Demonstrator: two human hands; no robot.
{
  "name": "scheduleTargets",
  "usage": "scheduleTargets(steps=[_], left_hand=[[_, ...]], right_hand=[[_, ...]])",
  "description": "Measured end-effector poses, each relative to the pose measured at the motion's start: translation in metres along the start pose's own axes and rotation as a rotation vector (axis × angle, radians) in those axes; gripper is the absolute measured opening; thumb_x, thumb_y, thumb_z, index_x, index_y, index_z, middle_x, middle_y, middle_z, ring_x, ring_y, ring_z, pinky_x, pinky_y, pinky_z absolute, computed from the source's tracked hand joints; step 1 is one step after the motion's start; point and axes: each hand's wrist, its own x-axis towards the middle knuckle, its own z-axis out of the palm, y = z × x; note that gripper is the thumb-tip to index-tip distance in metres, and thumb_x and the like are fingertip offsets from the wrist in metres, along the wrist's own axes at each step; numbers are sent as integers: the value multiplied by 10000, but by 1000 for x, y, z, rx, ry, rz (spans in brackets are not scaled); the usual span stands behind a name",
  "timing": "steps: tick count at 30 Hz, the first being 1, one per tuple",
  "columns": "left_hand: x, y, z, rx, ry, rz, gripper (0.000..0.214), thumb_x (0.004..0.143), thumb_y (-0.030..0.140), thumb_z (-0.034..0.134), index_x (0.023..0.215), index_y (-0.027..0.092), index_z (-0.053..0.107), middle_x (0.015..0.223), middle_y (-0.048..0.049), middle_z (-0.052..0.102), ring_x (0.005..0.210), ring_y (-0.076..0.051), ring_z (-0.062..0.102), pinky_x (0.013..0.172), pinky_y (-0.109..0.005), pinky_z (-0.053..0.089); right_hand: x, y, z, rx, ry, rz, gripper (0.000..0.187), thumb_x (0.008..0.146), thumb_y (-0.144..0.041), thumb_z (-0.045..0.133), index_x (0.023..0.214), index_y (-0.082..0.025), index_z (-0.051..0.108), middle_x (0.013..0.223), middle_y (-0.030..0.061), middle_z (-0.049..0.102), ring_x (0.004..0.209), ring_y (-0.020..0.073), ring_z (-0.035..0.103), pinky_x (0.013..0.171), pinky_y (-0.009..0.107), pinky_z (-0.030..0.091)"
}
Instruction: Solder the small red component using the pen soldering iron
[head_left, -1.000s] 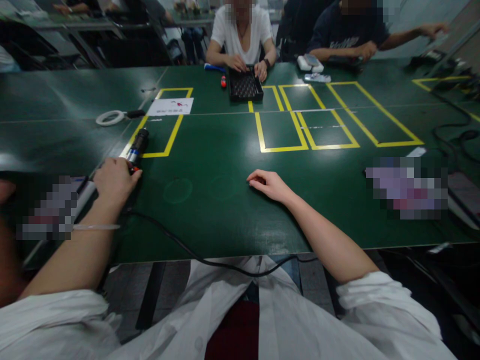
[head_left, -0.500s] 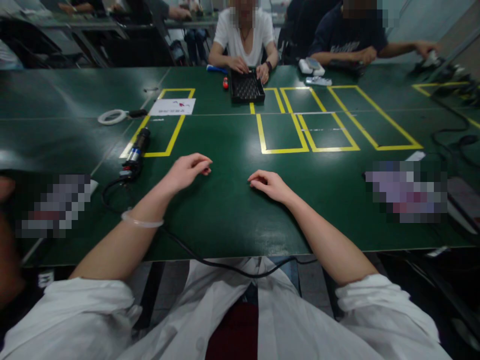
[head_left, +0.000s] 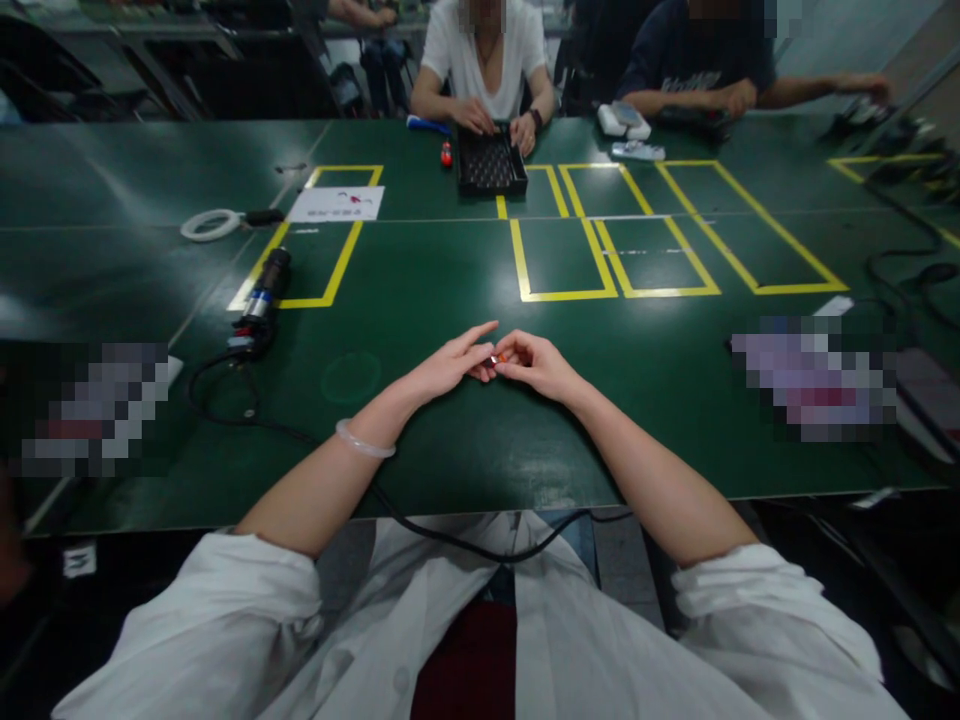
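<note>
Over the green table (head_left: 420, 450), my two hands come together in front of my body. Between the fingertips is a small orange-red piece (head_left: 498, 359) with a shiny end, too small and covered to name. My right hand (head_left: 541, 368) pinches it from the right, fingers bent and thumb pressed in. From the left, my left hand (head_left: 450, 366) closes thumb and lower fingers on its near end, while the index finger stretches out above. A pale bangle circles my left wrist.
A cylindrical tool (head_left: 262, 285) with a black cable (head_left: 480, 545) lies to my left. Behind are a white paper (head_left: 337, 203), a coiled white cord (head_left: 210, 225) and yellow tape outlines (head_left: 570, 295). Across the table a person handles a black tray (head_left: 491, 185). Blurred-out items lie on both sides.
My left hand has moved right to meet my right hand, which stayed nearly in place. The orange-red piece now shows between them. The view has shifted slightly.
</note>
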Motion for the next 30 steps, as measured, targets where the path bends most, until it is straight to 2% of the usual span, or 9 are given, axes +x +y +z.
scheduleTargets(steps=[2,5,7,9,18,25,30], left_hand=[[0,-1,-2,-44,24,-29,655,946,437,581,1488,110,411,827,-47,663,736,-136,639,760,-294,518],[1,-2,-4,-70,27,-44,454,935,444,596,1241,109,573,857,-63,668,756,-133,644,767,-293,530],[1,-2,-5,-54,20,-39,380,920,461,615,1064,110,604,852,-63,665,765,-133,644,771,-293,530],[1,-3,-5,-26,10,-35,375,908,480,626,977,113,601,843,-61,660,772,-133,642,774,-292,528],[1,-3,-3,13,-17,1,428,851,501,683,1008,108,615,867,-60,663,769,-127,628,750,-282,511],[-1,-3,-3,0,-35,19,468,783,438,766,1065,115,577,833,-39,660,749,-129,632,769,-305,513],[1,-4,-4,35,-37,31,436,828,471,717,1035,106,598,868,-66,673,742,-131,628,745,-303,514]], right_hand=[[0,0,0,-29,35,-8,292,805,-398,716,946,-190,569,810,2,656,691,121,591,668,265,475],[-1,-1,-1,-118,84,-31,273,808,-388,706,940,-185,579,773,-14,614,644,106,536,621,249,434],[-2,-2,-1,-182,110,-43,263,817,-388,696,937,-181,586,766,-17,601,628,99,512,601,242,413],[-3,-3,-2,-232,123,-52,256,826,-390,687,934,-180,588,766,-18,598,624,96,502,593,238,403],[-3,-5,0,-302,120,-67,222,824,-358,688,924,-190,584,728,-23,590,621,106,502,590,242,401],[-3,-7,0,-301,110,-50,224,830,-358,683,933,-194,571,706,-33,573,615,106,498,595,245,406],[-3,-3,-1,-247,101,-48,247,839,-362,676,985,-188,579,748,-25,596,645,108,530,618,247,429]])
